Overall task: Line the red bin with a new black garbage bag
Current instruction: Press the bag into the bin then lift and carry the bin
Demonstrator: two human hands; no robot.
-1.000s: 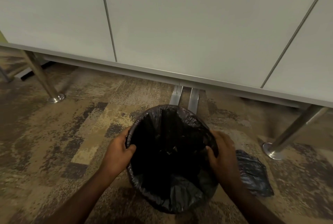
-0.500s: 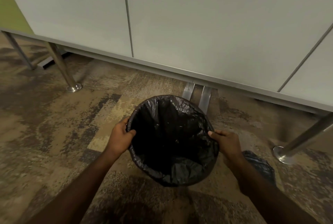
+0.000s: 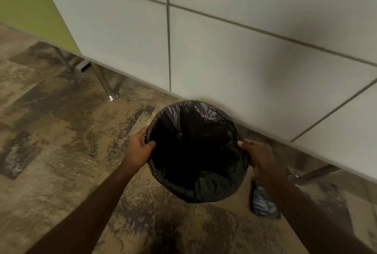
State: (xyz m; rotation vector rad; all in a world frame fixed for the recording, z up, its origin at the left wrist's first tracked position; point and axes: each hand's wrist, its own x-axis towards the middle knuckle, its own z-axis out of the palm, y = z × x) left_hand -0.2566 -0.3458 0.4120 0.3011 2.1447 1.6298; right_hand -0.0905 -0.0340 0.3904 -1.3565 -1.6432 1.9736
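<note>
The bin stands on the carpet below me, fully covered by a black garbage bag (image 3: 195,151) that lines its inside and folds over the rim, so no red shows. My left hand (image 3: 139,148) grips the bag-covered rim on the left side, thumb inside. On the right side my right hand (image 3: 258,155) holds the rim, fingers over the edge.
White cabinet panels (image 3: 224,59) on metal legs (image 3: 108,88) rise just behind the bin. A crumpled dark bag (image 3: 263,202) lies on the patterned carpet to the right of the bin. Another metal leg (image 3: 312,174) slants at the right.
The bin, held by both hands, has moved away from me toward the cabinet base. The view has risen and tilted, showing more of the panels.
</note>
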